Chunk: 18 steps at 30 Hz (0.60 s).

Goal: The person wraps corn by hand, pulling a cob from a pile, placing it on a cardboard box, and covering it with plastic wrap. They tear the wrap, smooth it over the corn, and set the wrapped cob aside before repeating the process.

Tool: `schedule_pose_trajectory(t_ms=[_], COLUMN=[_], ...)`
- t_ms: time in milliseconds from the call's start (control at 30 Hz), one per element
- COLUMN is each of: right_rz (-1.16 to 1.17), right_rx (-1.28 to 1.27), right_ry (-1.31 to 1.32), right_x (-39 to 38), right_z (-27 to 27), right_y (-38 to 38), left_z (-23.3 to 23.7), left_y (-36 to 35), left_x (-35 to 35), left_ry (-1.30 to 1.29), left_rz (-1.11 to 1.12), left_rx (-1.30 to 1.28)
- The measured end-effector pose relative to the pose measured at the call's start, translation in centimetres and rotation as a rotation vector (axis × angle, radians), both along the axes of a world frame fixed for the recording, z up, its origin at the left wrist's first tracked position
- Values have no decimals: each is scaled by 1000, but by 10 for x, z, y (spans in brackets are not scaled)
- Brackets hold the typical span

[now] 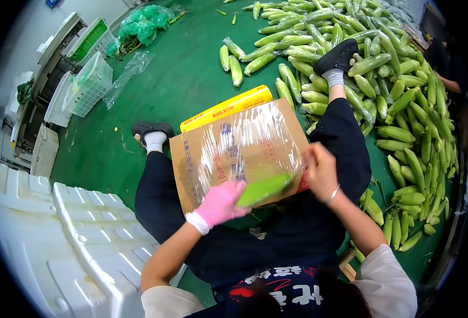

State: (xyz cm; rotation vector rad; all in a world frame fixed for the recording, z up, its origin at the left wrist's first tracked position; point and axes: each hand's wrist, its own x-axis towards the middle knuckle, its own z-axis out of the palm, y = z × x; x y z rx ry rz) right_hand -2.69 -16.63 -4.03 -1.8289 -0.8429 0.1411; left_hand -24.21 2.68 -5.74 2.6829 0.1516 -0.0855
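Note:
My left hand [220,205], in a pink glove, grips one end of a green ear of corn [265,190], which is blurred by motion. The corn lies over the near edge of a cardboard box [183,164] between my legs. Shiny clear plastic film [244,140] is spread across the box top. At the box's right edge, my bare right hand [321,170] has its fingers pinched together on the film's edge, a little blurred. A yellow printed carton [227,108], long and narrow, rests along the far side of the box.
A large heap of corn [419,111], many ears in film, spreads over the green floor [93,153] ahead and to the right. White foam boxes [93,222] stand at left. Plastic baskets [89,85] and a green bag [146,24] lie farther back. Another person's arm [448,82] shows far right.

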Motion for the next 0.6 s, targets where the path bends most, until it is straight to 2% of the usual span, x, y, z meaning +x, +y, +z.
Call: schedule_pose_trajectory(t_ms=[33,100,133,167,233,267,300,333,367,433,500,533,567,600], right_rz=[109,398,416,430,320,250,170,231,289,719,1057,1138,1127,1252], right_rx=[-35,-108,-168,-222,-325,-322,-315,-320,-324,-451,-565,-557,-559,-614], right_ry=[64,-66,-221,-377,-206,-341,-475,-498,-530,79,127,302,305,235], right_x=[-21,-61,-64,-66,-50,-37,-22,-3,10,9,2,8,8,11], right_z=[-11,-27,-28,-30,-54,-55,-54,-57,-57,-44,-42,-43,-45,-45], right_y=[-8,-17,-7,3,37,59,84,112,134,172,181,180,178,178], left_z=[4,2,13,18,22,18,9,1,-8,-28,-33,-29,-24,-19], left_y=[-6,-15,-19,-20,-19,-17,-13,-5,1,14,31,32,32,24], left_x=[-7,-16,-13,-11,-7,-6,-5,0,6,19,26,27,30,28], left_ry=[3,60,266,271,20,32,-110,-266,-278,-368,-340,-325,-314,-264], left_rz=[-37,-71,6,11,178,181,265,339,328,268,256,234,214,265], left_rx=[-54,-77,-101,-103,182,178,217,264,274,279,313,232,152,72])
